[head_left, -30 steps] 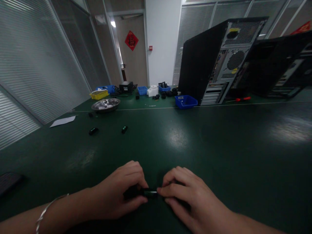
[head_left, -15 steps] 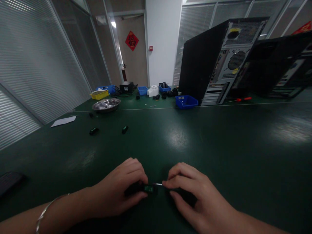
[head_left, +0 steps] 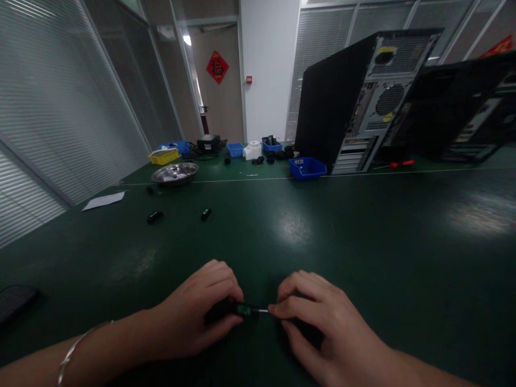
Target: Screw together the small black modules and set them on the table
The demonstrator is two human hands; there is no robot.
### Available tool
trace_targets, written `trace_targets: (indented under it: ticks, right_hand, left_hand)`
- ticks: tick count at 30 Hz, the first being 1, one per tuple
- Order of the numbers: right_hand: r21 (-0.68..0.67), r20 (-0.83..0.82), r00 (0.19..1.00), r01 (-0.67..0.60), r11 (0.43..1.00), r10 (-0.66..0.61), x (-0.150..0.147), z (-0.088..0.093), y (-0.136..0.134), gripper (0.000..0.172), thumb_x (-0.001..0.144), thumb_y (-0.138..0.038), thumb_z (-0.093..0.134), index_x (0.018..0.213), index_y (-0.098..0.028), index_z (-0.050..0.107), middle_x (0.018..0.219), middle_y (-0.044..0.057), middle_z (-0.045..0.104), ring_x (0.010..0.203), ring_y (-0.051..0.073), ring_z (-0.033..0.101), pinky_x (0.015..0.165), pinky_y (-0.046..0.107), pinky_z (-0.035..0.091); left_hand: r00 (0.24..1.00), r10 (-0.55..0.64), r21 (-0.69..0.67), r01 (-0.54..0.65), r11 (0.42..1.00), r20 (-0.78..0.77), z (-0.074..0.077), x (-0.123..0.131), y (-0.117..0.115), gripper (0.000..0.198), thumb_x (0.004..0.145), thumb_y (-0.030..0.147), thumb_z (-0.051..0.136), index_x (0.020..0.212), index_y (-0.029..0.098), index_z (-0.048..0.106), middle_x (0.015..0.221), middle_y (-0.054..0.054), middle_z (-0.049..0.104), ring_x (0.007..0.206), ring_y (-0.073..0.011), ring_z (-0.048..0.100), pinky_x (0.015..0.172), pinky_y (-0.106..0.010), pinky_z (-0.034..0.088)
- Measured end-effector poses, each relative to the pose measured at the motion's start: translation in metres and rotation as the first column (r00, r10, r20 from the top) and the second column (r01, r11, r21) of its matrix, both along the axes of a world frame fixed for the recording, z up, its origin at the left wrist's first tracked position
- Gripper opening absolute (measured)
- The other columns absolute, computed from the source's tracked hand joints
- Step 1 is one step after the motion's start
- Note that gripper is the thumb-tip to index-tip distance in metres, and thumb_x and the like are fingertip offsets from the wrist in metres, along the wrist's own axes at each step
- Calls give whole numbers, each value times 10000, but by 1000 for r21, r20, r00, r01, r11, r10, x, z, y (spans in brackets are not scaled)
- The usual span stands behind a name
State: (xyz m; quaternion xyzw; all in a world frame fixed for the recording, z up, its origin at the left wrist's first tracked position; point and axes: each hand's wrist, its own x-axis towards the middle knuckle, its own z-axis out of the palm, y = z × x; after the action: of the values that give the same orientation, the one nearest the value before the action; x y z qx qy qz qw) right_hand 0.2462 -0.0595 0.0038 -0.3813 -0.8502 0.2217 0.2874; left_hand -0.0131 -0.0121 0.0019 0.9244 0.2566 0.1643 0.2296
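My left hand (head_left: 215,306) is closed, thumb and fingers pinching a small black device with a green face (head_left: 244,309) low over the table. To its right, the curled fingers of my right hand (head_left: 312,317) grip a thin silvery rod (head_left: 263,310). The rod's far end meets the device's right end, or lies right at it; too dark to tell if it is inserted. The rest of the rod is hidden by my fingers. Farther off on the table lie a similar black device with a green face (head_left: 206,214) and another one (head_left: 154,216) to its left.
The green table (head_left: 342,231) bears a metal bowl (head_left: 175,173), a white paper (head_left: 104,201) and a blue tray (head_left: 307,169). A black computer tower (head_left: 342,102) stands at the back right. A dark object (head_left: 16,303) lies at the left edge.
The silvery rod has come down slightly and now lines up with the right end of the black device. My left hand has barely moved.
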Motion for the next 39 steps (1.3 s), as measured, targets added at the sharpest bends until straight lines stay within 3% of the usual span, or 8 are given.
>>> trace_targets:
  ticks: [9, 16, 23, 26, 28, 31, 34, 39]
  right_hand:
    - [24, -37, 996, -80, 997, 81, -1, -1, 0, 255, 850, -55, 549, 998, -186, 710, 982, 80, 671, 849, 209, 615, 720, 345, 475]
    - [24, -124, 992, -25, 999, 28, 1, 0, 1, 290, 868, -49, 529, 1046, -214, 689, 985, 68, 638, 862, 206, 617, 740, 351, 516]
    - [32, -152, 988, -23, 999, 28, 2, 6, -3, 362, 932, -63, 460, 1257, -215, 507, 1118, 88, 585, 1003, 185, 621, 861, 299, 557]
    - [33, -52, 994, -98, 995, 100, -1, 2, -6, 299, 884, -45, 477, 1139, -179, 559, 1038, 87, 628, 874, 176, 660, 756, 263, 578]
    - [128, 55, 979, -200, 971, 194, -4, -4, -6, 226, 921, -80, 496, 1099, -182, 590, 956, 56, 669, 772, 161, 670, 646, 231, 561]
    - [286, 188, 948, -304, 909, 257, -8, -11, -4, 193, 1022, -149, 448, 1148, -158, 594, 963, 56, 699, 744, 155, 676, 612, 233, 538]
    - [337, 243, 942, -306, 891, 231, -10, -14, -1, 242, 1065, -211, 388, 1114, -153, 618, 958, 50, 700, 704, 143, 668, 591, 235, 523]
    - [286, 214, 942, -314, 906, 259, -8, -16, 0, 302, 1073, -300, 394, 974, -178, 651, 966, 31, 695, 733, 132, 670, 627, 221, 512]
  left_hand:
    - [1000, 1, 18, -1, 1000, 21, -2, 0, 0, 145, 848, 94, 583, 957, 189, 584, 876, -33, 605, 816, -201, 517, 718, -327, 367]
    - [1000, 4, -7, -4, 1000, -28, -4, -2, 0, 158, 880, 119, 590, 1014, 202, 587, 933, -40, 615, 863, -218, 528, 764, -355, 374]
    - [998, 34, -17, -35, 999, -53, 0, -1, 1, 143, 886, 127, 587, 1012, 195, 580, 949, -47, 613, 878, -229, 526, 781, -370, 375]
    - [999, 21, -5, -21, 1000, -45, -1, 0, 1, 123, 895, 133, 586, 1003, 192, 582, 934, -44, 607, 869, -228, 522, 764, -360, 374]
    - [999, 18, 6, -18, 1000, -29, -2, 0, 2, 122, 904, 127, 581, 1009, 190, 586, 930, -45, 609, 869, -226, 521, 757, -354, 374]
    - [1000, 8, 19, -8, 1000, -8, -4, 0, 3, 163, 912, 111, 578, 1050, 197, 593, 937, -42, 622, 873, -223, 529, 769, -355, 374]
    - [1000, 1, 16, -1, 1000, 0, -6, -1, 4, 230, 909, 94, 587, 1104, 215, 594, 966, -37, 630, 890, -218, 541, 778, -350, 378]
    - [1000, 9, 9, -9, 1000, -3, -7, -3, 5, 277, 915, 87, 591, 1153, 227, 602, 995, -44, 646, 914, -219, 555, 810, -355, 399]
